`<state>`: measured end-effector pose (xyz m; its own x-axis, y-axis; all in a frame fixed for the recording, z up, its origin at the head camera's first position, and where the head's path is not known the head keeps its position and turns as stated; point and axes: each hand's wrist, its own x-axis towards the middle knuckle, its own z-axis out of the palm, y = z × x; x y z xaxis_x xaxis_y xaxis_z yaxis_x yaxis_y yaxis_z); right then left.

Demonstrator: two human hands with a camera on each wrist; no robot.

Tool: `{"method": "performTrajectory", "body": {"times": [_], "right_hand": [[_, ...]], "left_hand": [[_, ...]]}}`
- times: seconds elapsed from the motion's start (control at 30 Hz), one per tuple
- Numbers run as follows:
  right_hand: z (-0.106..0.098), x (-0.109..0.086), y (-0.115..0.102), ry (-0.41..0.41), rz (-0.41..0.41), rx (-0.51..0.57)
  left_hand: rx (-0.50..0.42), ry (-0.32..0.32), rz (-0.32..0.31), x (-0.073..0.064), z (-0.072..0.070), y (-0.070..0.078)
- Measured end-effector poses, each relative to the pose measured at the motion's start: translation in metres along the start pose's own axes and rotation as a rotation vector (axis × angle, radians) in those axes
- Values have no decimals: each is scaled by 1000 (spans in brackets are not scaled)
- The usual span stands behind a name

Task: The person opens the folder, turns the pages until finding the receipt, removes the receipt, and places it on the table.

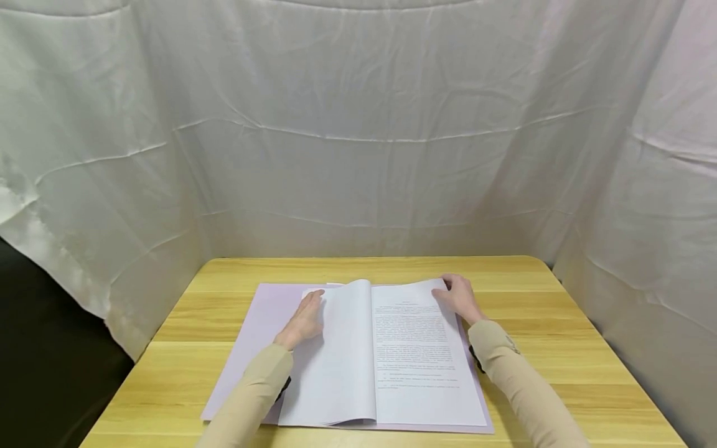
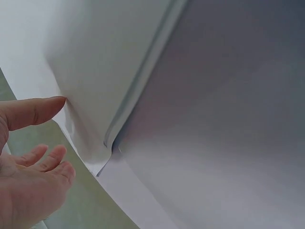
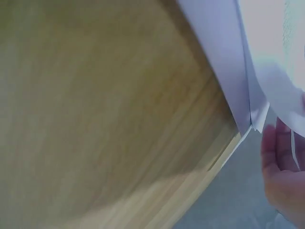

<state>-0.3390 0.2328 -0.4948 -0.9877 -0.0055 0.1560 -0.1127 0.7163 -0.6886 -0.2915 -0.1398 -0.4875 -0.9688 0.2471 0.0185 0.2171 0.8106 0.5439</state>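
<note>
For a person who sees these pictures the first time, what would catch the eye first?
Probably the white pages, lying open on a lilac folder, low in the head view. Next, the left hand at their left edge and the right hand pinching a sheet's top right corner.

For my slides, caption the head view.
Right hand pinching a printed page by its corner, left hand at the outer edge of the facing page, lilac folder beneath.

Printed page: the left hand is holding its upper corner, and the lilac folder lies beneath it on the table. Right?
Wrong hand: the head view shows the right hand holding the upper corner of the printed page. The lilac folder does lie beneath it on the table.
</note>
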Motion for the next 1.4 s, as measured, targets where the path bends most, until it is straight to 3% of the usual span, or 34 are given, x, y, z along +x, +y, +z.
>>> {"method": "performTrajectory", "body": {"times": [0.3,0.6,0.8,1.13,1.4], "right_hand": [[-3,-5,-3,30,-54,105],[-4,-8,-15,-37,31,154],[-13,-13,-23,-152,70,281],[-30,-20,-30,-411,90,479],[-34,-20,-33,-568,135,637]], "left_hand": [[-6,-15,6,-1,-1,0],[-15,-18,22,-2,-1,1],[-21,-17,29,0,-1,2],[-134,-36,19,2,-3,0],[-199,-56,9,1,-6,-1]]}}
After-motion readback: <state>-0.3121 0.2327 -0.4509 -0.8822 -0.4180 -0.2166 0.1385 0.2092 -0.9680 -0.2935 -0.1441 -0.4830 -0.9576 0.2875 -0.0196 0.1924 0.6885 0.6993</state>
